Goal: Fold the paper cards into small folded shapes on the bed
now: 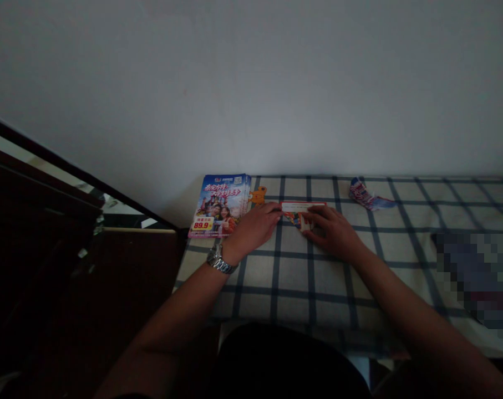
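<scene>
Left hand touching folded leaflet right of flyer stack, grip unclear, right hand resting on it, fingers parted

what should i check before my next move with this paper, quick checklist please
1. Left hand at the paper's left end: ok
2. Right hand at its right part: ok
3. Leaflet stack apart from the paper: ok
4. Crumpled paper away from both hands: ok
5. Whole paper in plain view: not ok, fingers cover parts
6. Edges lined up under the fingers: cannot tell, hidden
</scene>
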A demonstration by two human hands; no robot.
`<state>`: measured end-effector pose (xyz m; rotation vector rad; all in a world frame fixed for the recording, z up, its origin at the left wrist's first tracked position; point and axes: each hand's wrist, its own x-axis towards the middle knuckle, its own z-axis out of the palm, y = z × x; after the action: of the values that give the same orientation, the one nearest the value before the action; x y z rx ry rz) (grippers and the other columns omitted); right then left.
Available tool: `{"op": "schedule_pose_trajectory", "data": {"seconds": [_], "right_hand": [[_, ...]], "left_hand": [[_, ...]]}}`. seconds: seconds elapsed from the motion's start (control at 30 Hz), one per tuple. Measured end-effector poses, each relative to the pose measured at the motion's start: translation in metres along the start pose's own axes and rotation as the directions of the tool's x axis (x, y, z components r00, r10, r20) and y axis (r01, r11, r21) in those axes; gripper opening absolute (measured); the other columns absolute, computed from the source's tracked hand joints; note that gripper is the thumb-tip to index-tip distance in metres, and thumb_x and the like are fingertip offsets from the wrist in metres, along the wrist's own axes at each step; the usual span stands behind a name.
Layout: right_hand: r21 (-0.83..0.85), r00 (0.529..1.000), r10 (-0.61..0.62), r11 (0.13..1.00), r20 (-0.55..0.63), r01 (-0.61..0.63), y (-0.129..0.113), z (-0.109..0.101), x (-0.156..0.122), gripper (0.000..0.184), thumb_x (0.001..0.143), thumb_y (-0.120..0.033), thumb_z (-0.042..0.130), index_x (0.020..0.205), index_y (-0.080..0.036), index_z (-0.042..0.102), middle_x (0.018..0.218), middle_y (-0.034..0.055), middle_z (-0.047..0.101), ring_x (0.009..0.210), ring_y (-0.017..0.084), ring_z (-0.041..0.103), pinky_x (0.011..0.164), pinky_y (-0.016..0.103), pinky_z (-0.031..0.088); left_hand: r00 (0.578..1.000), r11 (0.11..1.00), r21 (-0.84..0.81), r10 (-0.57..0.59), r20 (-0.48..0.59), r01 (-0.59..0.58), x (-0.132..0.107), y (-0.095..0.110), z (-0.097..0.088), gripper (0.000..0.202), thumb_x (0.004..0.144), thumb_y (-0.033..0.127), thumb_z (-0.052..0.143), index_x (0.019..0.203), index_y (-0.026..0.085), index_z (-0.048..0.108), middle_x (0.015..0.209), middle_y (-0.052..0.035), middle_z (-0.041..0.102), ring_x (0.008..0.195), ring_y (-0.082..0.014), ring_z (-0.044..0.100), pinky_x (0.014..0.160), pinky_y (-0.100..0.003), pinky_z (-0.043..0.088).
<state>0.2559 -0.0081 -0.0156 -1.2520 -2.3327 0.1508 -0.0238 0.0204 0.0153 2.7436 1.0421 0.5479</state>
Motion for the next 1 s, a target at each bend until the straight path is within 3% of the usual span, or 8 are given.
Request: {"op": "schedule_pose_trajectory", "data": {"seconds": [0.17, 0.4, 0.73, 1.0], "right_hand": [[0.018, 1.000, 0.012, 1.000, -0.009, -0.012, -0.001, 0.000, 0.000, 0.045, 0.094, -0.041, 0.071, 0.136, -0.027, 0.065, 0.135, 0.0133, 0.063, 0.123, 0.035, 0.062, 0.105, 0.056, 0.055], [0.029, 1.000, 0.004, 1.000, -0.029, -0.003, -0.001, 0.000, 0.000, 0.045, 0.094, -0.040, 0.072, 0.136, -0.025, 0.067, 0.134, 0.0142, 0.064, 0.122, 0.035, 0.063, 0.104, 0.056, 0.055], [0.026, 0.999, -0.014, 1.000, -0.036, 0.015, 0.002, 0.001, 0.000, 0.045, 0.094, -0.041, 0.072, 0.136, -0.024, 0.066, 0.133, 0.0141, 0.064, 0.122, 0.034, 0.062, 0.104, 0.055, 0.055], [0.029, 0.998, -0.041, 0.999, -0.040, 0.042, 0.003, 0.001, 0.000, 0.044, 0.097, -0.039, 0.067, 0.139, -0.024, 0.064, 0.134, 0.0147, 0.063, 0.123, 0.034, 0.062, 0.104, 0.055, 0.055]], "left_hand": [[0.999, 0.997, 0.062, -0.040, -0.026, 0.042, 0.001, 0.008, -0.001, 0.028, 0.108, 0.017, 0.045, 0.123, 0.016, 0.068, 0.129, -0.0097, 0.065, 0.117, -0.0239, 0.064, 0.103, -0.044, 0.056], [0.994, 0.995, 0.043, -0.085, -0.074, 0.089, 0.002, 0.013, 0.003, 0.027, 0.109, 0.023, 0.045, 0.123, 0.016, 0.066, 0.133, -0.0110, 0.062, 0.123, -0.0256, 0.060, 0.109, -0.047, 0.053], [0.991, 0.986, -0.107, 0.131, 0.025, -0.128, 0.002, 0.026, 0.012, 0.034, 0.107, 0.025, 0.053, 0.140, 0.021, 0.056, 0.143, -0.0092, 0.058, 0.133, -0.0242, 0.055, 0.116, -0.044, 0.049], [0.989, 0.990, -0.042, 0.139, 0.060, -0.136, 0.001, 0.029, 0.016, 0.040, 0.105, 0.028, 0.056, 0.144, 0.025, 0.055, 0.143, -0.0102, 0.055, 0.134, -0.0268, 0.053, 0.115, -0.048, 0.049]]}}
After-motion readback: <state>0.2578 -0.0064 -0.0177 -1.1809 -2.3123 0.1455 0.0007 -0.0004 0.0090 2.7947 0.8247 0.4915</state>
